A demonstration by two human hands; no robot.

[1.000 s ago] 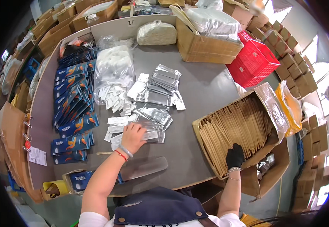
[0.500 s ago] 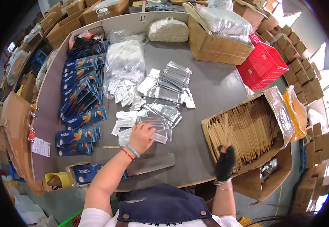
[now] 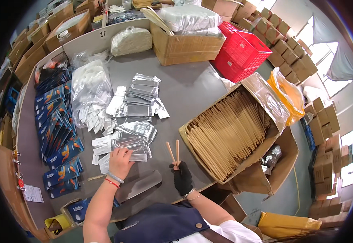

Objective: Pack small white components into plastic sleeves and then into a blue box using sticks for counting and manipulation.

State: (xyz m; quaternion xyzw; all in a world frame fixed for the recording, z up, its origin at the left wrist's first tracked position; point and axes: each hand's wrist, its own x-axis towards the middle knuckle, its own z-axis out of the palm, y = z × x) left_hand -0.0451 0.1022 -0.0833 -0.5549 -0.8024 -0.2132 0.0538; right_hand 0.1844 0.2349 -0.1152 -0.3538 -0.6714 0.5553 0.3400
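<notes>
Grey and crowded, the worktable (image 3: 192, 93) carries a big cardboard box (image 3: 229, 133) packed with wooden sticks at its right edge (a red crate (image 3: 241, 50) sits beyond it). Blue packets (image 3: 59, 133) line the left side, silver pouches (image 3: 138, 101) lie mid-table. The left hand (image 3: 120, 162) presses flat, fingers spread, on a clear pouch (image 3: 129, 148). The gloved right hand (image 3: 182, 178) pinches two sticks (image 3: 173, 152) upright, just beside the box.
</notes>
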